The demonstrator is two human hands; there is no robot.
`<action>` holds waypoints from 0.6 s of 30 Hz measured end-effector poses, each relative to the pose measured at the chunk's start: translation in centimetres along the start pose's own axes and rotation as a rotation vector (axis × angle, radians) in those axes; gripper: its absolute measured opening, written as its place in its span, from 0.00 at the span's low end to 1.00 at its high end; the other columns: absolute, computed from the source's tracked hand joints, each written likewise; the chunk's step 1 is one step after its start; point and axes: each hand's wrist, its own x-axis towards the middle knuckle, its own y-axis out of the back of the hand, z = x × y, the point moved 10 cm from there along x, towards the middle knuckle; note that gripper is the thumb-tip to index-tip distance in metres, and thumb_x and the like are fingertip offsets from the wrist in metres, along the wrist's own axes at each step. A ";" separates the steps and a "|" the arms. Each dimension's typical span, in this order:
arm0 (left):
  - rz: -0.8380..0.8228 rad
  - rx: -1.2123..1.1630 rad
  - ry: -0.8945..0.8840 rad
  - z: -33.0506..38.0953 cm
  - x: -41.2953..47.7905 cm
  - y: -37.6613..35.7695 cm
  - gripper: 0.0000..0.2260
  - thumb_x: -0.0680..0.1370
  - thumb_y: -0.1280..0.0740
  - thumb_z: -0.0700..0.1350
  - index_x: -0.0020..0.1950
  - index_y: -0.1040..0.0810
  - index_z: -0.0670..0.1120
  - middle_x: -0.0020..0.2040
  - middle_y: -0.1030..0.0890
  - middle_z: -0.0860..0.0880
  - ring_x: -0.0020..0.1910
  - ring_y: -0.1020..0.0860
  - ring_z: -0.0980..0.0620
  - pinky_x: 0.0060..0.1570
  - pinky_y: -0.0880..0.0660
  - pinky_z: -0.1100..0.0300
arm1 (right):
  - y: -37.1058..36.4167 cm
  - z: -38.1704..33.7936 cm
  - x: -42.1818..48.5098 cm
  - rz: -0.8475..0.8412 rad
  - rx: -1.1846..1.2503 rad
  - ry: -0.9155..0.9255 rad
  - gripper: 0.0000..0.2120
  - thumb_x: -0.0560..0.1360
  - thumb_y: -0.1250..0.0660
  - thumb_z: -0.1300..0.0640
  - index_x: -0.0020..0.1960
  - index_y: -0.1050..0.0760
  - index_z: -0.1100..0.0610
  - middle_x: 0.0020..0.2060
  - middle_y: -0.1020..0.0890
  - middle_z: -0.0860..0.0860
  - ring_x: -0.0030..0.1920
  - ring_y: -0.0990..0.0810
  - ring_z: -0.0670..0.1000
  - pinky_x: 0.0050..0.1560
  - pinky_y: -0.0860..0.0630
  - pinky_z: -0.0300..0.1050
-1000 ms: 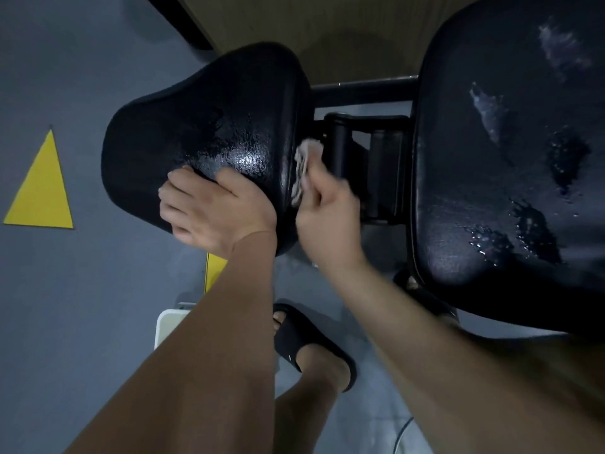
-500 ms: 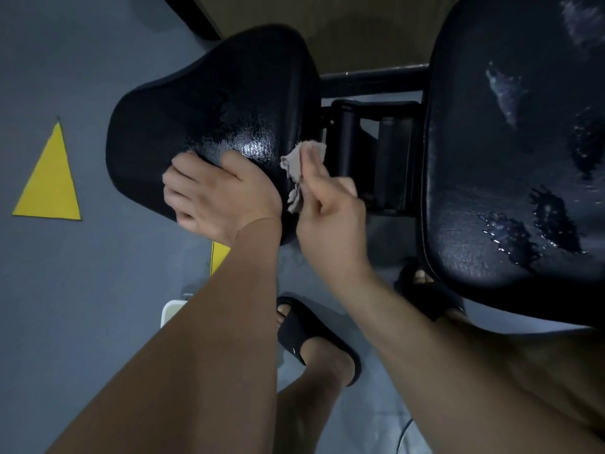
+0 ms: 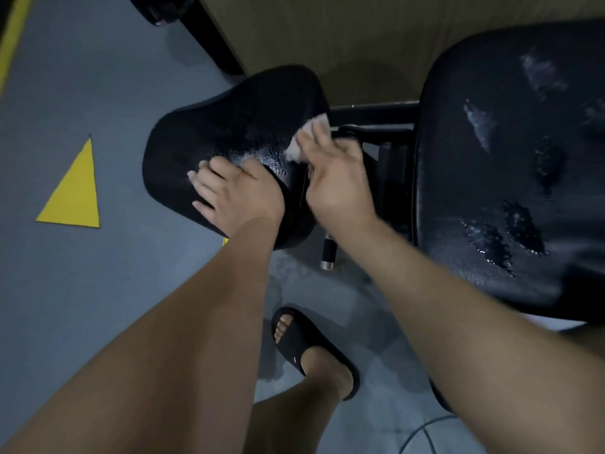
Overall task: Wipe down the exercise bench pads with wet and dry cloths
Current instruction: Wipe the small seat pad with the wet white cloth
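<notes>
On a grey floor (image 3: 98,306) marked with a yellow triangle (image 3: 73,191), I lean over a black exercise bench. The small seat pad (image 3: 229,126) sits left of centre, its near right part shiny with moisture. My left hand (image 3: 235,191) lies flat on the pad's near side, fingers spread and straight, palm down on the vinyl and holding nothing.

Just to the right, a pale cloth (image 3: 304,139) is bunched against the pad's right edge, near its far corner. My right hand (image 3: 337,181) covers it from above, the fingers stretched out almost straight and pressing the cloth onto the pad rather than curling round it. Part of the cloth pokes out beyond my fingertips. My thumb's underside is hidden, so I cannot tell whether it touches the cloth.

Below my right hand, a short black handle with a metal tip (image 3: 328,253) hangs from the bench. The black steel frame (image 3: 376,109) bridges the gap between the two pads.

Further right, the large back pad (image 3: 510,158) fills the edge of the view, dotted with wet patches (image 3: 491,240) and pale smears, well apart from the cloth. At the bottom, my foot in a black slide sandal (image 3: 311,348) stands on the floor between my forearms, and a thin cable (image 3: 425,430) curves nearby.
</notes>
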 end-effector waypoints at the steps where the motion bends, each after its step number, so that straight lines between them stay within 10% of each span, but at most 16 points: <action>1: -0.043 0.007 -0.028 0.0 0.2 -0.1 0.22 0.84 0.49 0.49 0.76 0.39 0.41 0.81 0.44 0.43 0.83 0.52 0.44 0.78 0.53 0.38 | 0.0 0.0 2.0 -0.026 -0.040 0.024 0.28 0.73 0.44 0.69 0.69 0.23 0.54 0.72 0.25 0.53 0.61 0.28 0.62 0.66 0.30 0.45; 12: -0.355 -0.007 -0.382 -2.2 2.5 -0.8 0.28 0.86 0.48 0.57 0.83 0.46 0.46 0.84 0.54 0.51 0.82 0.61 0.50 0.78 0.64 0.46 | -1.1 -3.6 -6.8 -0.227 -0.099 0.200 0.31 0.72 0.41 0.74 0.71 0.24 0.55 0.75 0.28 0.51 0.72 0.36 0.63 0.72 0.36 0.44; 18: -0.400 0.025 -0.426 -2.6 3.0 -1.2 0.28 0.86 0.49 0.58 0.83 0.48 0.50 0.84 0.55 0.52 0.82 0.62 0.50 0.78 0.64 0.45 | -1.4 -3.1 1.0 -0.301 -0.392 0.265 0.33 0.73 0.56 0.51 0.75 0.30 0.42 0.77 0.31 0.49 0.79 0.40 0.59 0.76 0.36 0.55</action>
